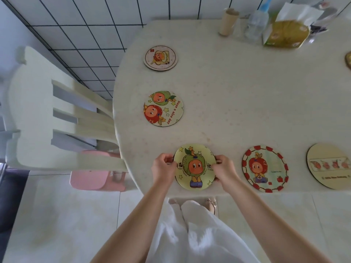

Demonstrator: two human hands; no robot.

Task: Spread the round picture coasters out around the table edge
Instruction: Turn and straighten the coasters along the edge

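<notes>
I see both hands on one coaster at the near edge of the table (237, 95). The left hand (163, 168) has its fingers curled in and pinches the left rim of the green-apple coaster (195, 167); the right hand (225, 169) does the same on the right rim, thumb over the top face. Whether the coaster lies flat on the tabletop or is lifted slightly, I cannot tell. Both forearms reach up from the bottom of the view and converge on it, wrists roughly level.

The coaster sits just inside the near-left corner, where the edge curves round. To its right along the near edge lies the red-bordered apple coaster (265, 168), apart from it, and further right a pale coaster with a row of fruit (329, 166), cut by the frame. Up the left edge lie the "Have a nice day" coaster (163, 109) and, beyond it, a small cream coaster (160, 57) — all well apart from one another.

The middle of the table is bare. At the far edge stand a cardboard tube (228, 21), a clear plastic bottle (256, 23) and a yellow tissue pack (286, 34). A white slatted chair (62, 111) stands against the left edge, a pink stool (95, 175) beneath it.
</notes>
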